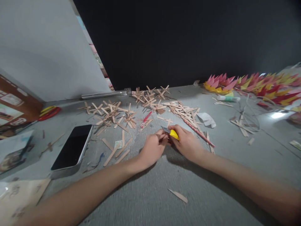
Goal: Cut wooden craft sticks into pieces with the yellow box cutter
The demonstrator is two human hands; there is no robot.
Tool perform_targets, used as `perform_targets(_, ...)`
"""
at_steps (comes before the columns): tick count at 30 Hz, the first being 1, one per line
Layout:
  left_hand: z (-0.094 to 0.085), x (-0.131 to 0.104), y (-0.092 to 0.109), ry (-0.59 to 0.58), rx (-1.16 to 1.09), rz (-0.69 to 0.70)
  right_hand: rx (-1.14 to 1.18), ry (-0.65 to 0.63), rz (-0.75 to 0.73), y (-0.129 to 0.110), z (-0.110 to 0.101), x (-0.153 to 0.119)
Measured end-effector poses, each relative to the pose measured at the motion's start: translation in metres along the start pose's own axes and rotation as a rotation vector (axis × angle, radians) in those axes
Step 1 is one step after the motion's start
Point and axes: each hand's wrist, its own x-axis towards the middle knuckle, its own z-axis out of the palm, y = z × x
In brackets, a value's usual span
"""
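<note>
My right hand [188, 142] is closed around a yellow utility knife [174, 135], its grey blade pointing left toward my other hand. Close against it, my left hand [152, 147] is closed in a pinch; what its fingers hold is hidden. The two hands meet just above the grey surface [145, 201]. Beyond them lie a red pen [147, 116] and a pile of flat wooden sticks [185, 111]. A single stick with a pointed end [179, 196] rests in front of my hands.
Wooden sticks joined in crosses [110, 111] pile up at the back. A phone [72, 147] lies at left, near red-and-yellow scissors [49, 112]. A red striped stick [199, 133], crumpled tissue [207, 120], glue stick [228, 98] and pink-yellow paper flowers [219, 84] are at right. A black panel [188, 40] stands behind.
</note>
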Motion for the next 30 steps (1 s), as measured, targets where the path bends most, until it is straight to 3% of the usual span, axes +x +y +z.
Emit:
perform_targets(6,-0.002,0.0,0.002,0.061,0.164,0.026,0.02,-0.03,0.033,-0.002,0.005,0.0)
perform_targets(15,0.005,-0.001,-0.008,0.035,-0.204,-0.054,0.045,-0.042,-0.003,0.0,0.008,0.003)
perform_targets(19,0.004,0.0,-0.006,0.066,-0.257,-0.081,0.05,-0.064,0.002,0.0,0.008,0.004)
perform_targets(22,0.0,0.004,-0.002,0.153,-0.255,-0.057,0.074,-0.074,-0.101,-0.001,0.008,0.001)
perform_targets(24,-0.002,0.008,0.0,0.139,-0.262,-0.067,0.095,-0.049,-0.159,-0.002,0.008,-0.001)
perform_targets(26,-0.002,0.01,0.0,0.125,-0.325,-0.115,0.105,0.042,-0.109,0.0,0.007,-0.001)
perform_targets(30,-0.001,0.009,0.0,0.092,-0.469,-0.144,0.108,0.193,0.133,0.003,-0.003,0.005)
